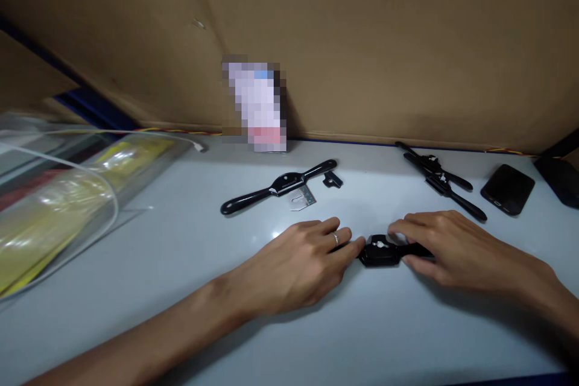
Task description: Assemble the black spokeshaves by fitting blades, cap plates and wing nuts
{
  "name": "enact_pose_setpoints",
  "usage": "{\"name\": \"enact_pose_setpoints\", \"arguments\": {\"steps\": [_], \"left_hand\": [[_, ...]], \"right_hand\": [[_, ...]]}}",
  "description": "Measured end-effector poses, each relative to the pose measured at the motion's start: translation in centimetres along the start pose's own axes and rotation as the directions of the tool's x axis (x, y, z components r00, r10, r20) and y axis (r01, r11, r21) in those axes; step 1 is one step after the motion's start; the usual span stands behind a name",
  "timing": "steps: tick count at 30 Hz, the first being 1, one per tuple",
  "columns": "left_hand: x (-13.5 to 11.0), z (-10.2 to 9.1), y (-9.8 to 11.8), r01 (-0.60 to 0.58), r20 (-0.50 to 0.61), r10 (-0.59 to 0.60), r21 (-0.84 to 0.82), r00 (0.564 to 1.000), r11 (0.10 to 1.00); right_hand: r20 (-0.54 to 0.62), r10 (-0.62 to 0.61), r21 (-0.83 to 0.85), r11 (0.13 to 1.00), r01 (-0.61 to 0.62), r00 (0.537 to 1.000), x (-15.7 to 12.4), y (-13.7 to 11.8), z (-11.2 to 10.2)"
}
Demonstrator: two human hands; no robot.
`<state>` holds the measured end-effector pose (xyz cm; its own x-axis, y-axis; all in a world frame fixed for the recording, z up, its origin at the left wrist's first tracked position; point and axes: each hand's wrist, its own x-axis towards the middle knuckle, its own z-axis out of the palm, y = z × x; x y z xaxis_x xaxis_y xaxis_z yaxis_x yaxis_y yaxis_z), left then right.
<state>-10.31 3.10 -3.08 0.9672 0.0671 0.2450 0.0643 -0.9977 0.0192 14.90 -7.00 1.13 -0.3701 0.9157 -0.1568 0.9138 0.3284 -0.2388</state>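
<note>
A black spokeshave (381, 253) lies low over the grey-white table between my hands, its middle part with a silvery fitting facing up. My left hand (312, 259), with a ring on one finger, is closed over its left handle, which is mostly hidden. My right hand (446, 247) pinches the right handle between thumb and fingers. Beyond my left hand rests another spokeshave body (284, 183). Beside it are a flat metal blade (302, 198) and a small black cap piece (333, 180), both loose on the table.
Two more spokeshaves (456, 198) lie overlapping at the back right, near a black phone-like object (508, 189). A blurred-out upright item (260, 108) leans on the cardboard wall (384, 42). Plastic-wrapped yellow material (81, 205) and a white cable (113, 193) occupy the left.
</note>
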Motion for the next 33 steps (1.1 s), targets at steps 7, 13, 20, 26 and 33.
{"name": "enact_pose_setpoints", "arguments": {"steps": [7,13,20,26,33], "left_hand": [[0.10,-0.18,-0.12,0.070,0.068,-0.062,-0.113,0.996,0.991],[0.00,0.04,-0.28,0.071,0.062,-0.064,-0.134,0.996,0.988],[0.01,-0.06,-0.25,0.069,0.048,-0.063,-0.135,0.997,0.988],[-0.01,-0.01,-0.22,0.072,0.039,-0.067,-0.147,0.997,0.987],[0.31,-0.22,0.07,0.098,0.057,-0.092,-0.120,0.994,0.988]], "right_hand": [[0.006,-0.020,0.007,1.000,0.020,1.000,0.15,-0.04,-0.03],[0.011,-0.029,-0.005,1.000,0.029,1.000,0.10,0.14,0.07],[0.008,-0.046,0.005,0.999,0.046,0.999,0.09,0.41,0.01],[0.003,-0.040,0.017,0.999,0.040,0.999,0.05,0.30,0.01],[0.002,-0.009,-0.042,0.999,0.010,1.000,0.14,0.08,0.09]]}}
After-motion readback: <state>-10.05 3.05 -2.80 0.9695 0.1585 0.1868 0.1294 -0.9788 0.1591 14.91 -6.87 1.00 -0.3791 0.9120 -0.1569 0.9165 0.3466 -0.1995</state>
